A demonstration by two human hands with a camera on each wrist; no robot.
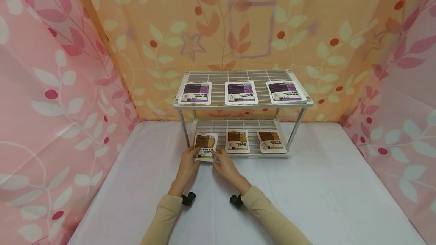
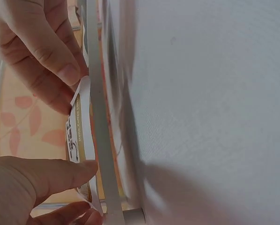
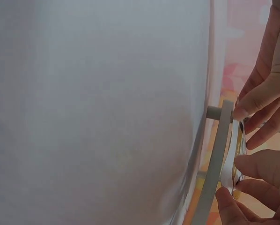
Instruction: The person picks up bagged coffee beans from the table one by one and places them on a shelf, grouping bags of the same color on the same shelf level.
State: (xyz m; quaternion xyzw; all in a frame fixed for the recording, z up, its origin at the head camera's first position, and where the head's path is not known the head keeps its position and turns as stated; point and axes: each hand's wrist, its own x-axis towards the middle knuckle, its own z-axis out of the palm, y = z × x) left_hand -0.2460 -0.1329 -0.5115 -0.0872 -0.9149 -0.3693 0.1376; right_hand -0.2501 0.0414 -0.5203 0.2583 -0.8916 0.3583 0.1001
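Observation:
A white pouch with a brown label (image 1: pixel 206 143) lies at the left front of the lower shelf, its near edge reaching over the front rail. My left hand (image 1: pixel 188 163) pinches its left side, the thumb (image 2: pixel 79 173) along the near edge. On the other side my right hand (image 1: pixel 225 165) holds the near right corner between thumb (image 3: pixel 259 164) and fingers. Two similar brown pouches lie on the same shelf, one in the middle (image 1: pixel 237 141) and one at the right (image 1: pixel 271 141).
The white two-tier wire rack (image 1: pixel 243 106) stands on a white-covered table (image 1: pixel 323 184). Three purple-labelled pouches lie along its upper shelf: left (image 1: pixel 195 93), middle (image 1: pixel 241 93) and right (image 1: pixel 286 92). Flowered cloth (image 1: pixel 218 22) hangs behind and on both sides.

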